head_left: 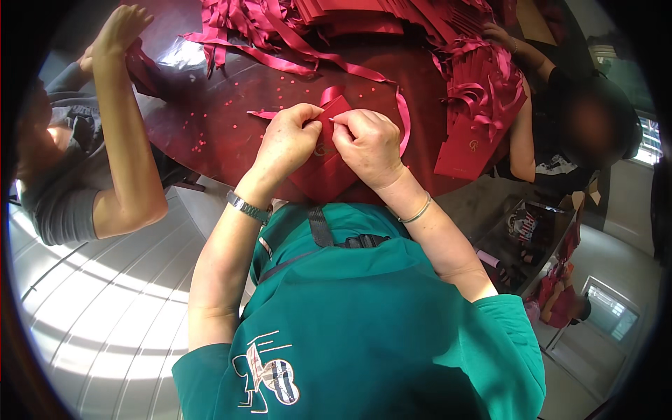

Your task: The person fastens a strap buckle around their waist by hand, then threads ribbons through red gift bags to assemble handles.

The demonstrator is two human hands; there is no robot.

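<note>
A flat red paper bag (323, 179) with a small gold emblem lies before me at the table's near edge. My left hand (288, 138) is closed in a pinch at its upper left edge. Close beside it, my right hand (369, 145) is also pinched, thumb and forefinger meeting over the bag's top. What sits between those right fingertips is too small to make out. A dark pink ribbon (333, 93) loops up behind the bag's top. Another ribbon length (403, 120) hangs in a curve just right of my right hand.
Many red ribbons (280, 42) and stacked red bags (350, 17) fill the table's far side. More ribboned bags (472, 133) lie at right. Small red paper dots (199, 143) dot the dark red table (231, 150). People sit on both sides; one's raised forearm (126, 126) is at left.
</note>
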